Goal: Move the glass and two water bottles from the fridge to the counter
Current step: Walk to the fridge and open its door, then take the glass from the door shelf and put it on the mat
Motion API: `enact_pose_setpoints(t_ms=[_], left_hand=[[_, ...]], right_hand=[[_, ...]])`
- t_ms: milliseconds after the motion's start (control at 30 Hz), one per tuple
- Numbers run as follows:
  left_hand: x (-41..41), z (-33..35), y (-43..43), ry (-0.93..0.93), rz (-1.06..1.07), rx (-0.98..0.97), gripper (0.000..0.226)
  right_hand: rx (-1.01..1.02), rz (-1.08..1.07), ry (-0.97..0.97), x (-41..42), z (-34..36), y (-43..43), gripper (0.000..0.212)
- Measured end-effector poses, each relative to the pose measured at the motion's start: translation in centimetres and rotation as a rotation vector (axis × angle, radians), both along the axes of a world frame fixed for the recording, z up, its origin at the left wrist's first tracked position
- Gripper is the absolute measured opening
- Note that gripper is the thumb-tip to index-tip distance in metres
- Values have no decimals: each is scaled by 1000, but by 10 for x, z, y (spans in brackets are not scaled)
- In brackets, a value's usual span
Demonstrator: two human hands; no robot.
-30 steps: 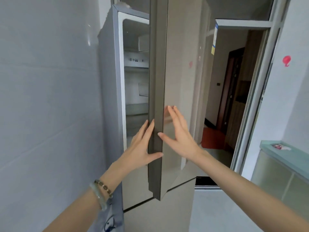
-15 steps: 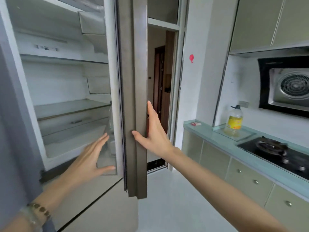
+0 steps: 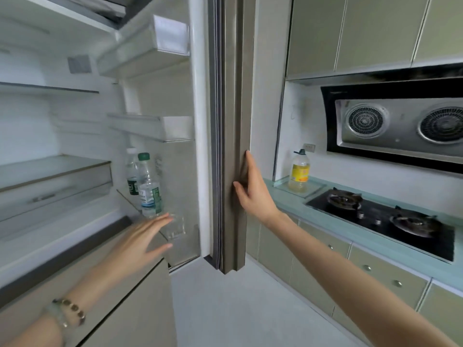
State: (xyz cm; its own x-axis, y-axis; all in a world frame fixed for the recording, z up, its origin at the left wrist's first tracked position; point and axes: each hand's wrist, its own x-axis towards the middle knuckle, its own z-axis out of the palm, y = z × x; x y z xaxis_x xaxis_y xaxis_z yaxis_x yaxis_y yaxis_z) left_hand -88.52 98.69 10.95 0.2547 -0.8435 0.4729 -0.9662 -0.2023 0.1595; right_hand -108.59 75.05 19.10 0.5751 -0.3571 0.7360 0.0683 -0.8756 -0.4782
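Note:
The fridge door (image 3: 231,136) stands wide open. In its lowest door shelf stand two clear water bottles: one with a green cap (image 3: 149,186) in front, one with a white cap (image 3: 132,171) behind it. A clear glass (image 3: 176,227) sits in the same shelf to their right, partly hidden by my fingers. My left hand (image 3: 140,242) is open, fingers spread, just below and in front of the bottles and touching nothing. My right hand (image 3: 253,191) lies flat against the door's outer edge.
Inside the fridge are bare shelves and a drawer (image 3: 52,194). To the right runs a pale green counter (image 3: 288,196) with an oil bottle (image 3: 299,172), a black gas hob (image 3: 385,219) and a range hood (image 3: 398,123) above. Cabinets line the wall.
The door has swung further open, revealing the bottles and glass in the door shelf. My left hand has moved right toward them. My right hand stays on the door edge.

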Motion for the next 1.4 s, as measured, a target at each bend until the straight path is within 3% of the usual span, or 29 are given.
enact_pose_setpoints(t_ms=[367, 867, 1400], left_hand=[[13, -10, -74, -35, 5, 129, 90], [42, -19, -162, -11, 105, 218, 124], [48, -22, -186, 55, 29, 207, 121]], right_hand=[[125, -163, 31, 4, -2, -92, 71], [298, -184, 72, 27, 1, -172, 76], [297, -173, 68, 37, -7, -202, 72]])
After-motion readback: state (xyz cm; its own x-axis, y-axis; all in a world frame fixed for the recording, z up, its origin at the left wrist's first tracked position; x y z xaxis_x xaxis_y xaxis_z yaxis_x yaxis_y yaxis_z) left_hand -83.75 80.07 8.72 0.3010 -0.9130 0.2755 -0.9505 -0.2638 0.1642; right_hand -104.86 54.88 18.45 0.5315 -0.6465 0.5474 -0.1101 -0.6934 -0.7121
